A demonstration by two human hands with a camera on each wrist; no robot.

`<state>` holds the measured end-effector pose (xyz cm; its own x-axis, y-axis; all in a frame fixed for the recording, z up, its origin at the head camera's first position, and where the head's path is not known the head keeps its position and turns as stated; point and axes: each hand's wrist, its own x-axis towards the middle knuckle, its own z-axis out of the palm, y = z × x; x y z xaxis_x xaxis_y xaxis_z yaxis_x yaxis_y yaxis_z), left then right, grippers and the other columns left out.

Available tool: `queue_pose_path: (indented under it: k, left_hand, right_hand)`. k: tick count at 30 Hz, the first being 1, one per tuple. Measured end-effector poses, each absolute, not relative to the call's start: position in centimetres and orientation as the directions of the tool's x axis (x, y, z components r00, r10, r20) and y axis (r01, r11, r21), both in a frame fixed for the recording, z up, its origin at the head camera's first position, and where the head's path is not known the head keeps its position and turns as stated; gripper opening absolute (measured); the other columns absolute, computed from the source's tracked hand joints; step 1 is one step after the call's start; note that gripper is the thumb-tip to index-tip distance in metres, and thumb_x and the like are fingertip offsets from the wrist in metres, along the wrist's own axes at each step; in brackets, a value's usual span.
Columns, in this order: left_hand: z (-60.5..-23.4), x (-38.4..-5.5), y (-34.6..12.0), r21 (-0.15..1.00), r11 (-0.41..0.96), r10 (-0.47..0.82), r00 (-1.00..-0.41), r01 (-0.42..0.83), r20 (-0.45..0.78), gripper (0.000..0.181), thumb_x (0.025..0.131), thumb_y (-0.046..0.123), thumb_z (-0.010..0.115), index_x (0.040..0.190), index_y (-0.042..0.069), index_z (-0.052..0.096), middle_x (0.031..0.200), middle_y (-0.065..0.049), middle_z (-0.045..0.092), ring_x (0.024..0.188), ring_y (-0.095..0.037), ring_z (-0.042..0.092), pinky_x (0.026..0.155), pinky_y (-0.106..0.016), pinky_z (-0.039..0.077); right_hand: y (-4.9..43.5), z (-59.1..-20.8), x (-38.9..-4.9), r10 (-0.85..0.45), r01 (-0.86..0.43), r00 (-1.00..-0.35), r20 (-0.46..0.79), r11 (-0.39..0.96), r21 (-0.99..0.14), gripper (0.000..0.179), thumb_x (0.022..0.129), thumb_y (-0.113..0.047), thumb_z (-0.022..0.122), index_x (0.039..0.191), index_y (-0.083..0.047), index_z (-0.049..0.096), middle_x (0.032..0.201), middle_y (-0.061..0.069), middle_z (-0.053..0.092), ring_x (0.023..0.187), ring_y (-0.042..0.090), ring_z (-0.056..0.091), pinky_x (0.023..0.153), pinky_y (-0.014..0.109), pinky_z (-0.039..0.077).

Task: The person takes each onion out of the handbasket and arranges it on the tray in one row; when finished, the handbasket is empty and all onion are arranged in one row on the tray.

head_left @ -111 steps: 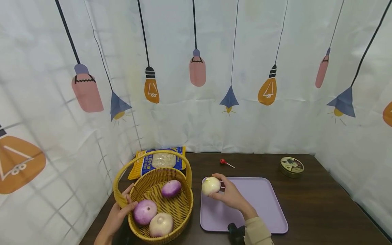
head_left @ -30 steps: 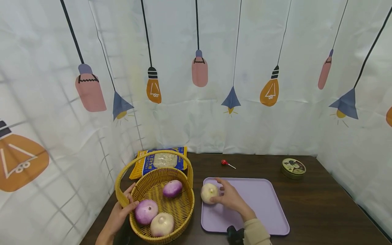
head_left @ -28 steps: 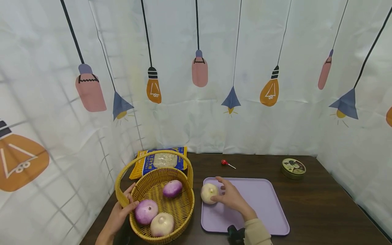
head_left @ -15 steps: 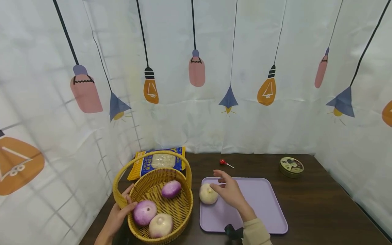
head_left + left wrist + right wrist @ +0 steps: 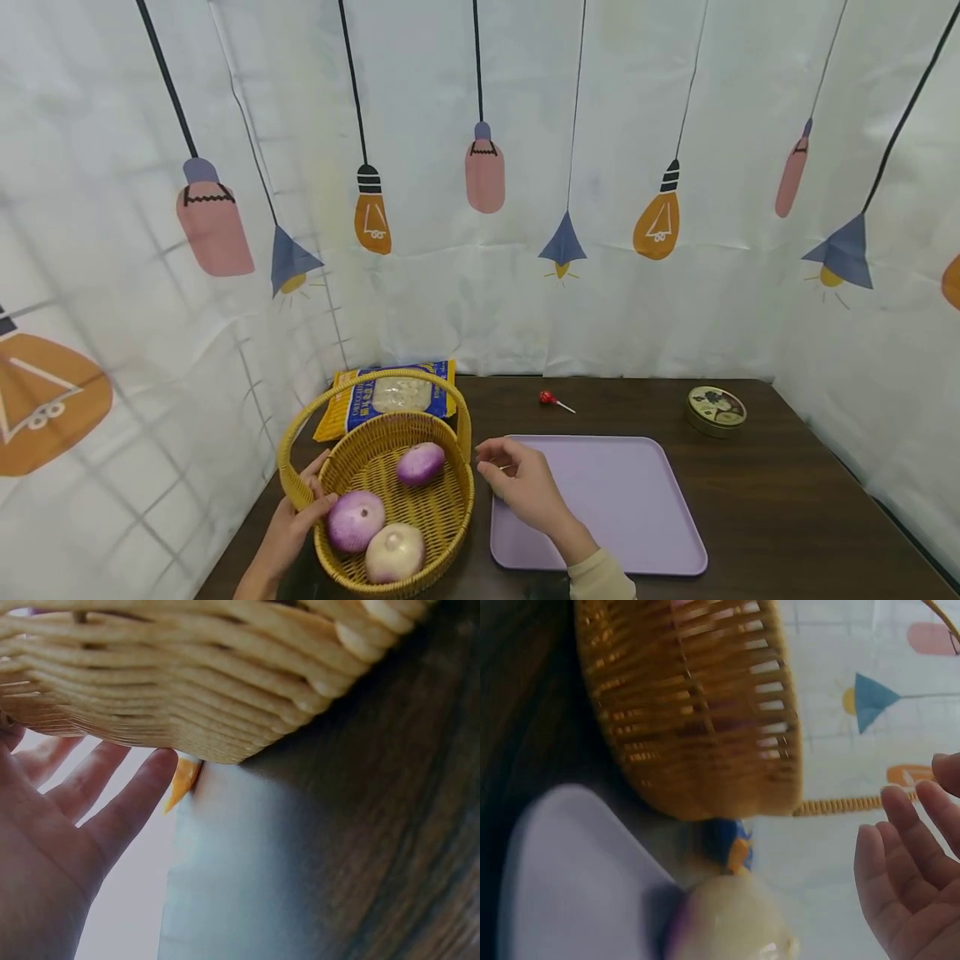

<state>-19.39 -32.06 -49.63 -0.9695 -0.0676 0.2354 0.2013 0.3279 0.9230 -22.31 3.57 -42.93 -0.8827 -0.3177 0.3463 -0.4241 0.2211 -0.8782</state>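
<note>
My left hand (image 5: 281,525) holds the yellow wicker basket (image 5: 450,542) at its left side, thumb over the rim by the handle, fingers along the outer wall. Two purple onions (image 5: 356,521) and a whitish onion (image 5: 394,552) lie inside. My right hand (image 5: 525,487), fingers loosely bent and holding nothing, hovers over the left edge of the lilac tray (image 5: 622,500), close to the basket. Another pale onion (image 5: 735,922) shows on the tray in the right wrist view; in the head view the hand hides it.
Behind the basket lies a yellow and blue pasta bag (image 5: 401,392). A red lollipop (image 5: 551,399) lies beyond the tray, and a round green tin (image 5: 716,410) stands at the back right. A printed curtain (image 5: 480,292) surrounds the dark table (image 5: 795,500).
My right hand set the pale onion down on the tray's left side, let it go, and has since moved left toward the basket. The left hand and basket stay put.
</note>
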Motion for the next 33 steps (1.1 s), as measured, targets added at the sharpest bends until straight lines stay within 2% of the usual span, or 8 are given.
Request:
queue_pose_path:
  k: [3, 11, 15, 19, 22, 29, 33]
  left_hand:
    - [-49.5, -19.5, -31.9, 0.924, 0.322, -0.062, -0.969, 0.209, 0.24, 0.026, 0.097, 0.009, 0.058, 0.09, -0.007, 0.038, 0.154, -0.02, 0.029, 0.137, -0.04, 0.026, 0.091, -0.005, 0.028]
    - [-49.3, -19.6, -31.7, 0.919, 0.324, -0.06, -0.964, 0.226, 0.258, 0.025, 0.096, 0.007, 0.058, 0.089, -0.006, 0.038, 0.154, -0.024, 0.028, 0.138, -0.045, 0.025, 0.09, -0.004, 0.029]
    - [-49.2, -19.5, -31.7, 0.916, 0.336, -0.068, -0.964, 0.219, 0.255, 0.026, 0.096, 0.009, 0.058, 0.089, -0.006, 0.039, 0.154, -0.023, 0.029, 0.137, -0.043, 0.026, 0.09, -0.004, 0.028]
    - [-49.1, -19.4, -31.7, 0.917, 0.339, -0.079, -0.965, 0.209, 0.249, 0.028, 0.097, 0.01, 0.058, 0.087, -0.006, 0.038, 0.154, -0.024, 0.028, 0.137, -0.041, 0.025, 0.089, -0.005, 0.026]
    - [-49.1, -19.3, -31.8, 0.916, 0.347, -0.085, -0.966, 0.2, 0.243, 0.028, 0.097, 0.011, 0.058, 0.087, -0.006, 0.038, 0.154, -0.024, 0.028, 0.136, -0.039, 0.026, 0.089, -0.005, 0.026]
    - [-49.2, -19.1, -32.0, 0.91, 0.378, -0.098, -0.97, 0.171, 0.223, 0.028, 0.098, 0.014, 0.058, 0.088, -0.005, 0.04, 0.154, -0.021, 0.03, 0.127, -0.02, 0.034, 0.089, -0.009, 0.027]
    - [-49.2, -19.1, -31.9, 0.911, 0.374, -0.087, -0.971, 0.175, 0.222, 0.028, 0.097, 0.014, 0.059, 0.088, -0.005, 0.04, 0.154, -0.021, 0.029, 0.131, -0.025, 0.032, 0.089, -0.008, 0.026]
  right_hand:
    - [2.8, -42.2, -21.3, -0.345, -0.424, -0.873, 0.345, 0.186, -0.886, 0.015, 0.092, -0.003, 0.064, 0.107, -0.003, 0.067, 0.1, 0.016, 0.069, 0.087, 0.019, 0.064, 0.072, 0.025, 0.051]
    - [0.4, -45.3, -21.5, -0.412, -0.446, -0.831, 0.374, 0.093, -0.89, 0.02, 0.091, -0.012, 0.069, 0.11, -0.012, 0.066, 0.106, 0.003, 0.068, 0.092, 0.013, 0.063, 0.078, 0.026, 0.053]
    - [-0.6, -46.2, -21.5, -0.441, -0.474, -0.805, 0.396, 0.079, -0.877, 0.023, 0.089, -0.015, 0.072, 0.111, -0.012, 0.067, 0.108, 0.003, 0.068, 0.094, 0.01, 0.062, 0.08, 0.029, 0.054]
    - [-1.9, -46.6, -21.7, -0.493, -0.527, -0.768, 0.409, 0.123, -0.841, 0.025, 0.087, -0.015, 0.074, 0.111, -0.013, 0.067, 0.108, -0.001, 0.067, 0.094, 0.005, 0.06, 0.08, 0.032, 0.055]
    - [-2.8, -46.6, -22.0, -0.542, -0.57, -0.735, 0.406, 0.171, -0.804, 0.027, 0.086, -0.016, 0.075, 0.111, -0.015, 0.067, 0.109, -0.006, 0.066, 0.094, 0.003, 0.058, 0.08, 0.03, 0.054]
    - [-4.5, -46.7, -22.3, -0.627, -0.678, -0.682, 0.376, 0.352, -0.645, 0.032, 0.085, -0.027, 0.075, 0.115, -0.017, 0.068, 0.113, -0.01, 0.069, 0.103, 0.007, 0.06, 0.086, 0.02, 0.046]
    - [-4.8, -47.2, -22.2, -0.648, -0.722, -0.669, 0.364, 0.45, -0.525, 0.032, 0.086, -0.036, 0.073, 0.114, -0.021, 0.069, 0.111, -0.015, 0.068, 0.103, 0.002, 0.06, 0.086, 0.02, 0.045]
